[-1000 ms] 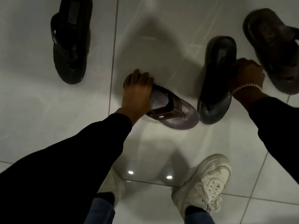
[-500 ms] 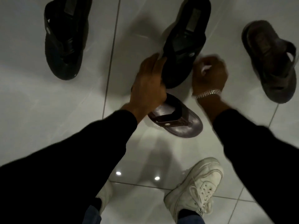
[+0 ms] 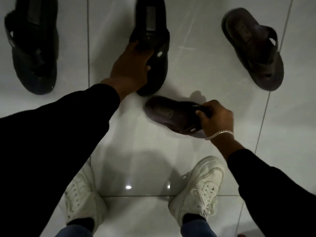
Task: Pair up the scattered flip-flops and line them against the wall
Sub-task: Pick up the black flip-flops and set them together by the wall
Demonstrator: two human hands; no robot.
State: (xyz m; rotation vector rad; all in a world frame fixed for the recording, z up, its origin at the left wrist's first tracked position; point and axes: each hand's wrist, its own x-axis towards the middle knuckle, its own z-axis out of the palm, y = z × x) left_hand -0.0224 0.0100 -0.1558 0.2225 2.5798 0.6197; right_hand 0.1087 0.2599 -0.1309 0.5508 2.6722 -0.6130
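The left hand [image 3: 131,69] is clamped over the straps of a black flip-flop [image 3: 152,41] at twelve o'clock; its long axis runs twelve to six, with the toe end toward six and the heel cut off by the top edge. The right hand [image 3: 216,119] is closed on the strap of a brown flip-flop [image 3: 168,113] near the middle, just below the black one's toe; this one lies crosswise, long axis from ten to four, heel toward ten and toe under the hand. A second black flip-flop [image 3: 33,47] lies at ten o'clock, axis twelve to six, toe toward six. A second brown flip-flop [image 3: 253,47] lies at two o'clock, angled eleven to five, toe toward five. All rest on pale floor tiles [image 3: 196,65], with white sneakers [image 3: 198,189] at six o'clock
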